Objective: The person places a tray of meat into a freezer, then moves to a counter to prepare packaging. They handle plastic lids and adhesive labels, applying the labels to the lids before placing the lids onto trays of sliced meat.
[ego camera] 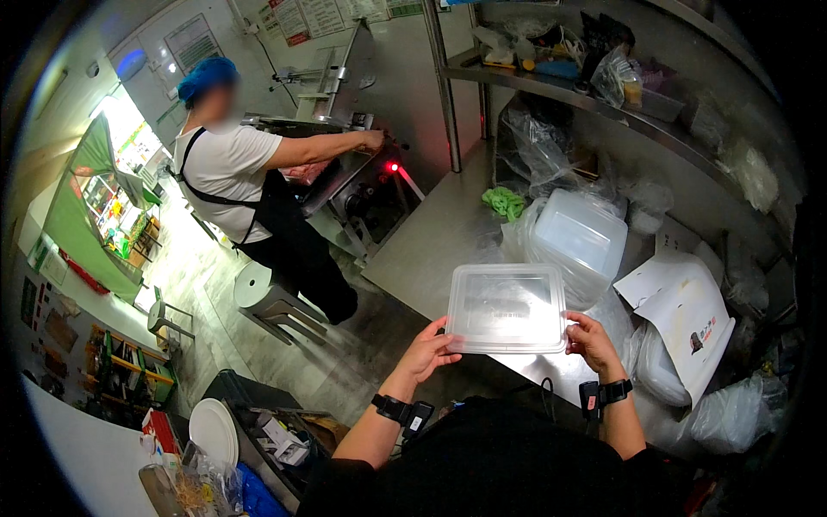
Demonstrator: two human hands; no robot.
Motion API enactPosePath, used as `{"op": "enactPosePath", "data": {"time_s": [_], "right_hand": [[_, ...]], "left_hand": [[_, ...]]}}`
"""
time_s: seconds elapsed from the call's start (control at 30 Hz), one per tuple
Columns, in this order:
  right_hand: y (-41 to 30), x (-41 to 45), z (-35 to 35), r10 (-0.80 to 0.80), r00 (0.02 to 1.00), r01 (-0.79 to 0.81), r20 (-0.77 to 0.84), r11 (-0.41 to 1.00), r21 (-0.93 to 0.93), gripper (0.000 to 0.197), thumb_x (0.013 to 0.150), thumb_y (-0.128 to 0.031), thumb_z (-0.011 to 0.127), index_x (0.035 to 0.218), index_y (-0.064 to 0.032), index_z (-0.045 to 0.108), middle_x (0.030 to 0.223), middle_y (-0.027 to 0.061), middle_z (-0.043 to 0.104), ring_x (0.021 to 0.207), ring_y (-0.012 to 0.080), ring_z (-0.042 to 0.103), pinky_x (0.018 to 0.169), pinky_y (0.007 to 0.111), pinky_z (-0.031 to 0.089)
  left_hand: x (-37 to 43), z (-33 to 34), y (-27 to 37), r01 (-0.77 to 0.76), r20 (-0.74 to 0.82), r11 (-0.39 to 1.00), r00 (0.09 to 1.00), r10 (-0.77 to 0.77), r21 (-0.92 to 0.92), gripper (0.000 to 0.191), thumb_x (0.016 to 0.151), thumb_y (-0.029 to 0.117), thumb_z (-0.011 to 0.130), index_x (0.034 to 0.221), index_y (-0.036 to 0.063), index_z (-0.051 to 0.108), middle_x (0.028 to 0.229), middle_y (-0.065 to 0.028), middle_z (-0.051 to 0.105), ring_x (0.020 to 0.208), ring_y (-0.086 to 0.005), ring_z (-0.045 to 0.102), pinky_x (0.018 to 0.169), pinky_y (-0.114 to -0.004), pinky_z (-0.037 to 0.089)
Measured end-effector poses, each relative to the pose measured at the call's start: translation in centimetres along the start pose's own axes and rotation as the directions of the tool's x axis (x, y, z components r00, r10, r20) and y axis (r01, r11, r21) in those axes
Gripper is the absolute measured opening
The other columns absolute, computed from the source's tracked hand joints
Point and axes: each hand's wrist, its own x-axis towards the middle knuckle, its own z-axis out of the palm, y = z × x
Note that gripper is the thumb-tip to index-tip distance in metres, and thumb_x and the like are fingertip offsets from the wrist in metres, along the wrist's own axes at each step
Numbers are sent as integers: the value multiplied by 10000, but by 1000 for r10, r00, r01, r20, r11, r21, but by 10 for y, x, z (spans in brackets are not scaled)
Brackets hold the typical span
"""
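Between my two hands I see a clear rectangular plastic container lid (pixel 506 304), raised over the near edge of the steel table. My left hand (pixel 428 349) grips its lower left corner between thumb and fingers. The right edge is pinched by my right hand (pixel 589 339). Beyond the lid, a stack of clear plastic containers (pixel 581 229) rests in an opened plastic bag on the table. To the right, a printed white paper sheet (pixel 678 310) partly covers more bagged plastic lids or containers (pixel 662 371).
A green cloth (pixel 504 202) lies on the steel table (pixel 420 258). Above runs a loaded steel shelf (pixel 581 97). At the left back a co-worker (pixel 226 168) in a blue hair cover reaches over a machine with meat (pixel 307 173). Stacked stools (pixel 274 297) stand behind them.
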Motion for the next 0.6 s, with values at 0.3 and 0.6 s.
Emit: {"op": "enactPosePath", "data": {"time_s": [0.3,0.6], "right_hand": [[2,-2,0,8,1000,-8,2,1000,18,339,818,-114,545,1142,-31,491,748,4,551,566,87,543,533,233,498],[1,-7,1,7,1000,-7,5,1000,-5,338,823,-122,537,1147,-38,491,740,-3,546,565,84,537,534,226,491]], "left_hand": [[0,-2,-1,6,5,1000,1000,-6,11,487,868,125,485,1315,111,291,1012,-84,570,880,-166,559,743,-314,473],[2,-4,-7,10,16,1000,1000,-10,4,488,871,128,482,1318,117,288,1014,-88,565,880,-169,555,743,-313,475]]}}
